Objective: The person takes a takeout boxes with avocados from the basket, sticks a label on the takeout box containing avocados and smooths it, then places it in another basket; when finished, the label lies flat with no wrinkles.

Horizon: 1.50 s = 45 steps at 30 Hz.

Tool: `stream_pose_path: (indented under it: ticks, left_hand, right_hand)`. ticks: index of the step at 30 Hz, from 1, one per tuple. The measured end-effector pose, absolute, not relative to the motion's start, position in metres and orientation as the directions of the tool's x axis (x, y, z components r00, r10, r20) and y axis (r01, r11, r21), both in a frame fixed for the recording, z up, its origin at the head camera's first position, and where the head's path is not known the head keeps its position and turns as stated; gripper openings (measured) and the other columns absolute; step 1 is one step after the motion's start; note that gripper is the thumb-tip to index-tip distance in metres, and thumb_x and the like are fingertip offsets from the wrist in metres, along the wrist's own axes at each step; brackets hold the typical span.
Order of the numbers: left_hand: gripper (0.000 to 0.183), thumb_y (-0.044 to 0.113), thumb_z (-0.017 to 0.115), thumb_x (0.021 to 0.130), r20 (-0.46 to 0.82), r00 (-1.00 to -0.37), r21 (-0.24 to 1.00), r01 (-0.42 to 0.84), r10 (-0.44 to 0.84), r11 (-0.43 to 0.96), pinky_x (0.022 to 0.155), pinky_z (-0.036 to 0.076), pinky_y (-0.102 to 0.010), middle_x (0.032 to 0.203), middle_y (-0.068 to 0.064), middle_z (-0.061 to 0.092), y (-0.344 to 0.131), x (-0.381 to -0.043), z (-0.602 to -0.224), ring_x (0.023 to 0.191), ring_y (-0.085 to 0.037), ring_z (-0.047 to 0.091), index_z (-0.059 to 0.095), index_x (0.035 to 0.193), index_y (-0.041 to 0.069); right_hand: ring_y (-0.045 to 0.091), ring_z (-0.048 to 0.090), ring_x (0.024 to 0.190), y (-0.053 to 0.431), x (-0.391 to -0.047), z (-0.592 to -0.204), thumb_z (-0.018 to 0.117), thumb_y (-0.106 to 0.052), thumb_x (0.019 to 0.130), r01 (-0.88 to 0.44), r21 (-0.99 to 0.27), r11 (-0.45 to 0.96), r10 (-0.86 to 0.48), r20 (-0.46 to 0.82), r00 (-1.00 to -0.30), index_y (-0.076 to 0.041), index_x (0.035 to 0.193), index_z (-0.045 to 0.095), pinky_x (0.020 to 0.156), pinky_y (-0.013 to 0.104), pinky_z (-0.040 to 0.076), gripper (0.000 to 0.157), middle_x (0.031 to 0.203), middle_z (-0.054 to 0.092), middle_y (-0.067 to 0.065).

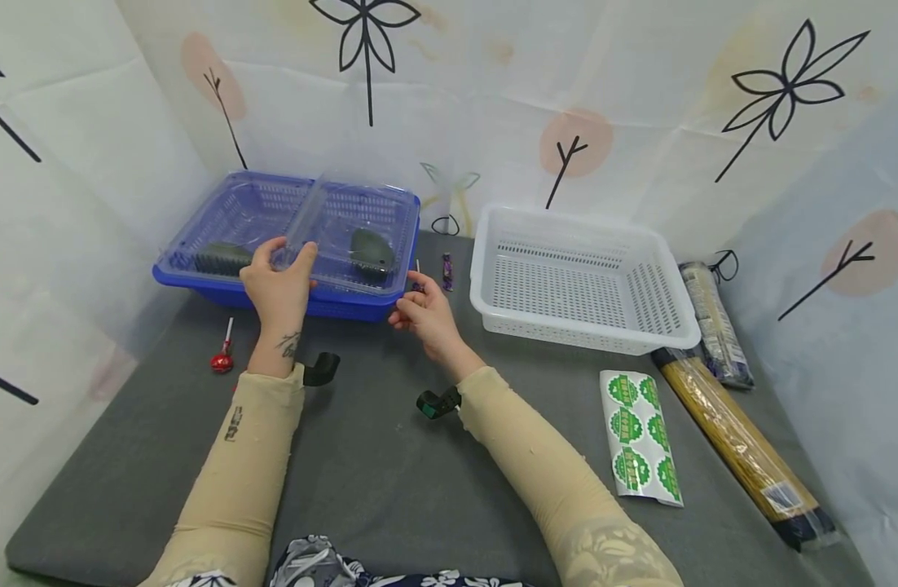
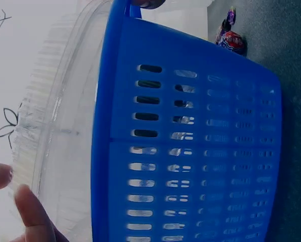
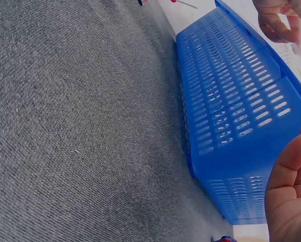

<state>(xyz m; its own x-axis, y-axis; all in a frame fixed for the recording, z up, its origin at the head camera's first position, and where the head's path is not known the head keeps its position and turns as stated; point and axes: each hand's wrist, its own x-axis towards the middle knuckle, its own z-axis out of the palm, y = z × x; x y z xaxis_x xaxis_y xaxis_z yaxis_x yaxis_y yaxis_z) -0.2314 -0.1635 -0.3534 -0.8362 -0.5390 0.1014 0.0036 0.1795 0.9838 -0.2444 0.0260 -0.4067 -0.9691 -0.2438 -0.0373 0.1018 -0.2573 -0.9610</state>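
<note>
A blue basket (image 1: 354,311) stands at the back left, with a clear plastic container (image 1: 339,287) lying across its top. Two dark green rounded things show through the plastic, one on the left (image 1: 222,258) and one on the right (image 1: 371,251). My left hand (image 1: 276,281) pinches the raised middle edge of the plastic between thumb and fingers; the left wrist view catches only its fingertips. At the basket's front right corner, my right hand (image 1: 423,316) holds the rim with bent fingers and thumb (image 3: 296,151). Exactly where its fingertips meet plastic or rim is partly hidden.
A white basket (image 1: 581,338) stands right of the blue one. Beside it lie a sheet of green stickers (image 1: 640,436), a long yellow package (image 1: 735,440) and a silvery package (image 1: 713,326). A red lollipop (image 1: 222,361) and a purple-wrapped candy (image 1: 447,271) lie near the blue basket.
</note>
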Motion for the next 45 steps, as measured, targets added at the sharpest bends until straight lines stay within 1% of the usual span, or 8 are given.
stream_pose_path:
  ticks: [4, 14, 18, 21, 25, 29, 35, 45]
  left_hand:
    - [0.054, 0.044, 0.063, 0.073, 0.115, -0.833, 0.977, -0.005, -0.542, 0.214, 0.051, 0.047, -0.021, 0.108, -0.006, 0.029, -0.164, -0.232, -0.351, 0.05, -0.006, 0.05, 0.049, 0.119, 0.02]
    - [0.052, 0.04, 0.049, 0.082, 0.123, -0.896, 0.919, -0.059, -0.427, 0.39, 0.068, 0.045, -0.038, 0.134, -0.005, 0.038, -0.17, -0.232, -0.342, 0.118, -0.022, 0.039, 0.037, 0.132, 0.029]
    - [0.048, 0.03, 0.045, 0.083, 0.157, -0.906, 0.906, -0.026, -0.394, 0.421, 0.038, 0.035, -0.03, 0.083, -0.013, 0.064, -0.17, -0.234, -0.341, 0.068, -0.02, 0.061, 0.038, 0.131, 0.027]
    - [0.047, 0.024, 0.044, 0.083, 0.158, -0.903, 0.923, -0.008, -0.398, 0.384, 0.031, 0.03, -0.028, 0.057, -0.015, 0.057, -0.169, -0.235, -0.34, 0.032, -0.017, 0.042, 0.04, 0.13, 0.026]
    - [0.045, 0.02, 0.043, 0.083, 0.135, -0.895, 0.958, 0.009, -0.425, 0.286, 0.033, 0.034, -0.027, 0.09, -0.016, 0.061, -0.167, -0.235, -0.337, 0.034, -0.013, 0.046, 0.042, 0.127, 0.027]
    - [0.043, 0.016, 0.045, 0.082, 0.133, -0.873, 0.98, 0.045, -0.469, 0.194, 0.035, 0.037, -0.025, 0.078, -0.011, 0.056, -0.166, -0.236, -0.335, 0.037, -0.016, 0.047, 0.047, 0.123, 0.027]
    - [0.044, 0.013, 0.045, 0.081, 0.136, -0.862, 0.989, 0.09, -0.488, 0.115, 0.041, 0.043, -0.022, 0.113, -0.009, 0.042, -0.164, -0.233, -0.331, 0.035, -0.011, 0.044, 0.047, 0.123, 0.026]
    - [0.043, 0.012, 0.046, 0.081, 0.156, -0.86, 0.987, 0.118, -0.486, 0.109, 0.043, 0.045, -0.02, 0.11, -0.005, 0.039, -0.156, -0.214, -0.311, 0.036, -0.01, 0.045, 0.049, 0.122, 0.025]
  right_hand:
    - [0.014, 0.055, 0.055, 0.026, -0.244, -0.405, 0.048, 0.004, 0.085, 0.104, -0.961, -0.256, -0.242, -0.04, -0.969, -0.012, 0.128, 0.034, 0.053, 0.025, 0.048, 0.048, 0.076, 0.056, 0.006]
    - [0.015, 0.056, 0.054, 0.026, -0.244, -0.405, 0.048, 0.004, 0.085, 0.112, -0.96, -0.256, -0.249, -0.047, -0.967, -0.013, 0.128, 0.034, 0.053, 0.025, 0.048, 0.048, 0.076, 0.056, 0.005]
    - [0.015, 0.056, 0.054, 0.026, -0.245, -0.407, 0.049, 0.004, 0.085, 0.109, -0.96, -0.259, -0.25, -0.043, -0.967, -0.013, 0.127, 0.035, 0.053, 0.025, 0.048, 0.047, 0.076, 0.056, 0.005]
    - [0.015, 0.056, 0.054, 0.026, -0.245, -0.408, 0.048, 0.004, 0.085, 0.108, -0.958, -0.265, -0.254, -0.039, -0.966, -0.013, 0.127, 0.035, 0.053, 0.025, 0.048, 0.047, 0.075, 0.056, 0.005]
    - [0.015, 0.056, 0.054, 0.027, -0.245, -0.409, 0.047, 0.004, 0.085, 0.098, -0.957, -0.273, -0.262, -0.024, -0.965, -0.014, 0.127, 0.034, 0.053, 0.025, 0.048, 0.048, 0.076, 0.056, 0.005]
    - [0.015, 0.056, 0.054, 0.027, -0.245, -0.409, 0.047, 0.005, 0.085, 0.076, -0.959, -0.273, -0.268, -0.001, -0.963, -0.014, 0.127, 0.034, 0.053, 0.025, 0.048, 0.049, 0.077, 0.056, 0.005]
    - [0.016, 0.055, 0.055, 0.027, -0.245, -0.409, 0.047, 0.006, 0.084, 0.059, -0.963, -0.262, -0.27, 0.014, -0.963, -0.014, 0.126, 0.037, 0.054, 0.026, 0.048, 0.047, 0.078, 0.055, 0.006]
    - [0.016, 0.057, 0.059, 0.029, -0.245, -0.406, 0.049, 0.005, 0.084, 0.033, -0.983, -0.182, -0.244, 0.013, -0.97, -0.011, 0.127, 0.037, 0.056, 0.027, 0.049, 0.048, 0.085, 0.055, 0.015]
